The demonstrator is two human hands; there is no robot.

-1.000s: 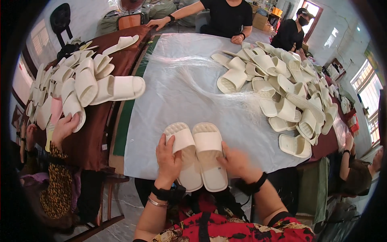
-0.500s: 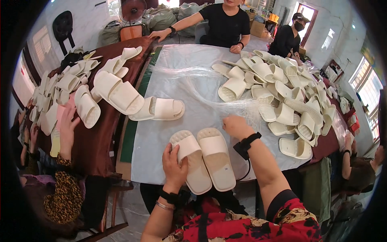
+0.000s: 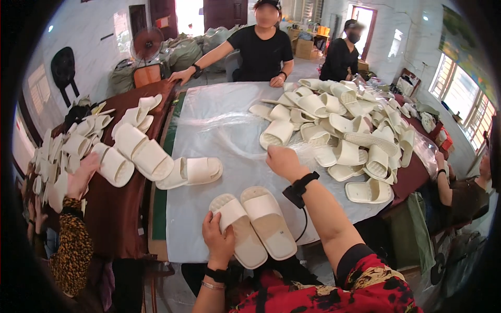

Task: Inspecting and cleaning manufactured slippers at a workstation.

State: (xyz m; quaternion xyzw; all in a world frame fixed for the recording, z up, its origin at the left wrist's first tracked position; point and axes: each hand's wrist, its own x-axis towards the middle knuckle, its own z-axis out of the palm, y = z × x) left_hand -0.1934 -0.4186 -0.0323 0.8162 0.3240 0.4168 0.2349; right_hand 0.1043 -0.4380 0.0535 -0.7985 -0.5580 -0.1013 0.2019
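A pair of cream slippers lies side by side near the table's front edge. My left hand [image 3: 218, 239] is closed around the side of the left slipper [image 3: 244, 235], thumb on its strap. The right slipper [image 3: 269, 224] rests against it, untouched by my hands. My right hand [image 3: 285, 163] reaches forward over the table with its fingers curled in. Thin clear plastic [image 3: 248, 148] spreads beside that hand; whether the fingers pinch some of it is hidden. Just beyond is a large heap of cream slippers [image 3: 334, 122].
A white sheet [image 3: 193, 224] covers the table. More slippers [image 3: 195, 172] lie at left, some on a brown-covered table [image 3: 120, 219]. A co-worker's hand [image 3: 83, 175] touches one there. Another person [image 3: 261, 55] stands across the table, and others work at far right.
My view has tilted up, so the scene sits lower. My right hand has moved forward toward the slipper heap. The left hand keeps its hold. The left co-worker's hand has come to a slipper.
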